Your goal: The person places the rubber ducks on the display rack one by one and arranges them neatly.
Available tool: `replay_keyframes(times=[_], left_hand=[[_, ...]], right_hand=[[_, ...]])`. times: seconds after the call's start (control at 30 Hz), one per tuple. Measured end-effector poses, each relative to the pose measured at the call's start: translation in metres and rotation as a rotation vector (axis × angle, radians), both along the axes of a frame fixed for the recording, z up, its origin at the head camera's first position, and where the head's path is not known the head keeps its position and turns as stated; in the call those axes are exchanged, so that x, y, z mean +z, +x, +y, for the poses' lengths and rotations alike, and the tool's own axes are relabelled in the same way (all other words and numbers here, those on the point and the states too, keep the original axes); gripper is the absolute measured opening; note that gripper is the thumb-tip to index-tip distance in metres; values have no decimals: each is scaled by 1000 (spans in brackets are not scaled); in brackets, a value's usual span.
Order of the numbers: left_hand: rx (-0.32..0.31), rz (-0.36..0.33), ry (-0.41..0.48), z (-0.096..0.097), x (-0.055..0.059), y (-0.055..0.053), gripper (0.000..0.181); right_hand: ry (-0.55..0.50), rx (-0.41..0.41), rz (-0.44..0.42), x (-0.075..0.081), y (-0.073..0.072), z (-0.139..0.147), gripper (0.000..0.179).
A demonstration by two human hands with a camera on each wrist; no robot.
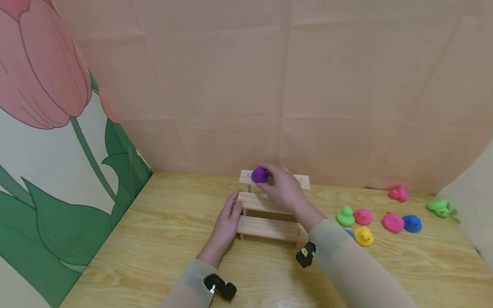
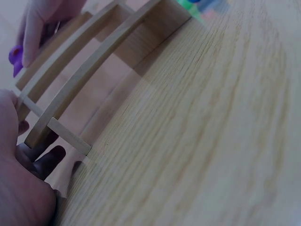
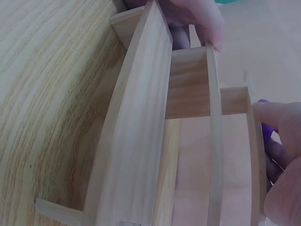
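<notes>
A small three-step wooden display stand [image 1: 268, 228] rests on the table, near its back edge. My right hand [image 1: 285, 187] pinches a purple rubber duck [image 1: 259, 175] at the left part of the top step. In the left wrist view the purple duck [image 2: 17, 59] shows beside those fingers; in the right wrist view it is mostly hidden behind them. My left hand [image 1: 228, 216] holds the stand's left end. The right wrist view shows that hand's fingers [image 3: 209, 23] bent around the end of the steps.
Right of the stand, a green duck [image 1: 345, 216], a pink duck [image 1: 363, 216], a yellow duck [image 1: 364, 236] and a partly hidden blue one cluster. Farther right lie pink [image 1: 393, 222], blue [image 1: 412, 223] and green [image 1: 439, 207] toys. A pink toy [image 1: 398, 193] lies by the back wall.
</notes>
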State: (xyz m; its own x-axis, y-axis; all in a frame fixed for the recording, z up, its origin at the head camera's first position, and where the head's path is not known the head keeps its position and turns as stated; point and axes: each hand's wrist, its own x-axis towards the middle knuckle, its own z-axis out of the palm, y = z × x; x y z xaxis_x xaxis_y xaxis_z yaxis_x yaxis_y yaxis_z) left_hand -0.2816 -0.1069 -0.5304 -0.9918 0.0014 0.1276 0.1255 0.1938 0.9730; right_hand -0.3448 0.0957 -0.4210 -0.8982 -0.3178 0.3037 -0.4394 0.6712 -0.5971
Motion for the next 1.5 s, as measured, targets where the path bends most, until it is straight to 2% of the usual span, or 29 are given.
replay_keyframes(times=[0.27, 0.53, 0.83, 1.03, 1.5], left_hand=[[-2, 10, 17, 2, 2, 0, 64], [-5, 10, 0, 4, 0, -1, 63], [5, -9, -49, 2, 2, -1, 64], [13, -5, -52, 0, 4, -2, 63], [27, 12, -49, 0, 3, 0, 61]], right_hand=[[30, -9, 8, -2, -1, 0, 63], [-10, -23, 12, -1, 4, 10, 69], [-38, -2, 68, 2, 24, 41, 67], [-41, -8, 138, -2, 39, 69, 61], [-1, -32, 133, -9, 79, 118, 60]])
